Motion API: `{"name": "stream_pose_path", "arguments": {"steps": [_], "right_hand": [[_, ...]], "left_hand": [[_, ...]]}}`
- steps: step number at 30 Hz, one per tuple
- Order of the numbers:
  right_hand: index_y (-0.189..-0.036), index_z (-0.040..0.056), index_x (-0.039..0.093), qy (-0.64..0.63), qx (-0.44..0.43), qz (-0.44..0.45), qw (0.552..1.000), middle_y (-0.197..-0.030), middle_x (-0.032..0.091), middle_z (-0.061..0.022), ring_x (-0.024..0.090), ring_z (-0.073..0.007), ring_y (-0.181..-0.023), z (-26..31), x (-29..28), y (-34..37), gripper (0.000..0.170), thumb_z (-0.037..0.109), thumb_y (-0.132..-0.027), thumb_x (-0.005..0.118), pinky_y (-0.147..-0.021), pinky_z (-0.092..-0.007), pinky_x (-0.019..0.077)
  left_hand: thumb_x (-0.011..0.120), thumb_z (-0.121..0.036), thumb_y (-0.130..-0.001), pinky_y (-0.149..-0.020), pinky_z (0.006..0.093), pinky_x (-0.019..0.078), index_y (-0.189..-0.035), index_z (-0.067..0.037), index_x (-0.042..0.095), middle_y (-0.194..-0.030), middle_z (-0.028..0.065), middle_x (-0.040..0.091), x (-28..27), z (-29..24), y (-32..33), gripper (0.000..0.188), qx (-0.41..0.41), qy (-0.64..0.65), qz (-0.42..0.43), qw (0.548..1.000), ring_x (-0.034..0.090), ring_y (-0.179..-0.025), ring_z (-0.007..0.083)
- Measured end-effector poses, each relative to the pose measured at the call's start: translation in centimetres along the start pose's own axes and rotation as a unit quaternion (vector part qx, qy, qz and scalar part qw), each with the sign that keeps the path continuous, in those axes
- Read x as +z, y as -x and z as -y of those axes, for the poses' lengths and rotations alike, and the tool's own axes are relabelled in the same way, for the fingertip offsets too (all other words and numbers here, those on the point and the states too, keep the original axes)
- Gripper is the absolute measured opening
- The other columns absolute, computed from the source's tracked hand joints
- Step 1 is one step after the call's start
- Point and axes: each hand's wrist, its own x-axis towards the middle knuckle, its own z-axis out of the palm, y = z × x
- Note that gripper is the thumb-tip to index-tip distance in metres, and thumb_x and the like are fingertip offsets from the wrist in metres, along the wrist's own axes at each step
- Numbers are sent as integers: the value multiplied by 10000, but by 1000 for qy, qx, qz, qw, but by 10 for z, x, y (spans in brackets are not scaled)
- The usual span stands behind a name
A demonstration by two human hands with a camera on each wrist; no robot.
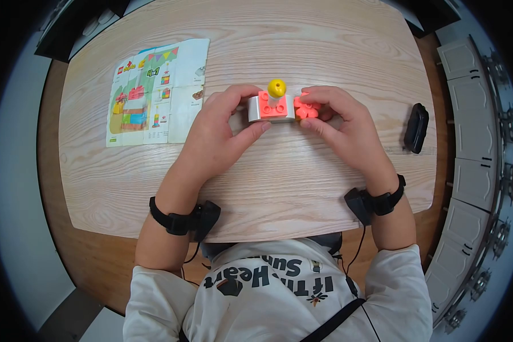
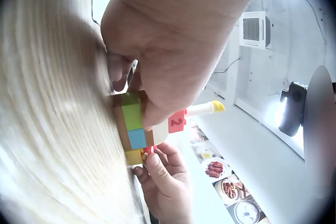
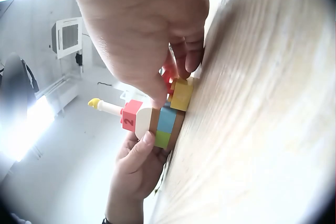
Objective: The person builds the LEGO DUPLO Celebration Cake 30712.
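Observation:
A toy-brick cake stands on the table, its layers plain in the wrist views: a green brick (image 2: 132,116), a blue brick (image 2: 137,139) and a yellow brick (image 3: 181,94) sit side by side over a brown base. Above them is a white rounded brick (image 3: 143,119), then a red brick marked 2 (image 3: 131,116). A white candle (image 3: 109,107) with a yellow tip (image 1: 277,88) tops it. My left hand (image 1: 211,128) grips the cake's left end between thumb and fingers. At the right end, my right hand (image 1: 349,125) pinches a red flower-shaped piece (image 1: 306,109) over the yellow brick.
An unfolded picture instruction sheet (image 1: 179,114) lies on the table (image 1: 279,188) to the left. Toward the right edge lies a black oblong case (image 1: 416,128). White cabinets (image 1: 473,134) stand beyond the table's right side.

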Motion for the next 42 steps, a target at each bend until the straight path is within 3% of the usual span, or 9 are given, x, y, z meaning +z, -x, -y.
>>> {"name": "stream_pose_path", "arguments": {"steps": [10, 15, 18, 22, 25, 29, 31, 35, 42], "right_hand": [[-1262, 71, 720, 42, -64, -24, 997, -1174, 668, -55, 613, -140, -911, 3, -4, -1, 430, 106, -861, 870, -746, -260, 521], [-1236, 63, 732, 31, -35, -55, 997, -1158, 664, -39, 618, -123, -887, 3, -9, -4, 367, 130, -896, 850, -732, -248, 516], [-1221, 56, 741, 53, -60, -113, 990, -1156, 674, -33, 637, -113, -903, -3, -24, -4, 318, 156, -931, 824, -740, -246, 523], [-1232, 49, 743, 107, -44, -217, 969, -1176, 704, -53, 658, -100, -955, 11, -69, 11, 305, 164, -956, 799, -774, -244, 536], [-1273, 43, 733, 145, 39, -259, 954, -1221, 717, -108, 678, -144, -1002, 17, -119, 38, 362, 226, -967, 792, -828, -284, 553], [-1339, 1, 684, 296, 135, -278, 904, -1276, 700, -187, 687, -251, -1123, 6, -163, 78, 503, 322, -966, 789, -947, -371, 549], [-1438, -45, 585, 361, 166, -272, 877, -1357, 656, -275, 643, -365, -1278, -6, -162, 92, 688, 383, -945, 803, -1067, -447, 508], [-1548, -32, 466, 390, 263, -258, 844, -1433, 605, -333, 599, -440, -1342, -29, -137, 99, 837, 383, -914, 821, -1098, -476, 492], [-1404, -59, 630, 413, 224, -169, 866, -1298, 674, -295, 649, -450, -1223, -32, -131, 96, 593, 327, -966, 735, -1052, -456, 520]], "left_hand": [[850, -204, -912, -1001, 339, 490, -1357, -40, 590, -1182, 72, 675, -2, -4, 0, 541, -16, 15, 13, 1000, 611, -1091, 192], [849, -248, -922, -1012, 349, 488, -1404, -40, 569, -1267, 91, 645, -2, -10, 3, 595, -4, 35, -18, 999, 593, -1154, 201], [831, -433, -931, -987, 376, 524, -1377, -31, 590, -1359, 122, 602, -2, 3, 1, 647, 17, 77, -55, 995, 618, -1151, 240], [688, -535, -1017, -982, 327, 496, -1359, -33, 602, -1275, 85, 620, -6, 15, -4, 614, 80, 151, -127, 977, 594, -1143, 185], [551, -526, -1099, -906, 253, 454, -1312, -49, 623, -1070, 5, 583, -9, 11, -5, 527, 118, 165, -181, 962, 534, -1008, 104], [552, -479, -1118, -803, 219, 406, -1237, -57, 643, -914, -43, 526, -15, 0, -1, 448, 98, 189, -216, 953, 470, -852, 58], [552, -452, -1127, -771, 209, 386, -1197, -57, 650, -858, -62, 499, -16, 1, -1, 414, 97, 191, -226, 950, 441, -800, 43], [563, -426, -1128, -782, 220, 415, -1160, -55, 652, -839, -57, 512, -18, 6, -5, 383, 102, 183, -242, 947, 466, -791, 42], [618, -290, -1115, -817, 227, 450, -1156, -39, 656, -930, -5, 623, -28, -8, -7, 257, 97, 215, -281, 930, 522, -833, 59]]}}
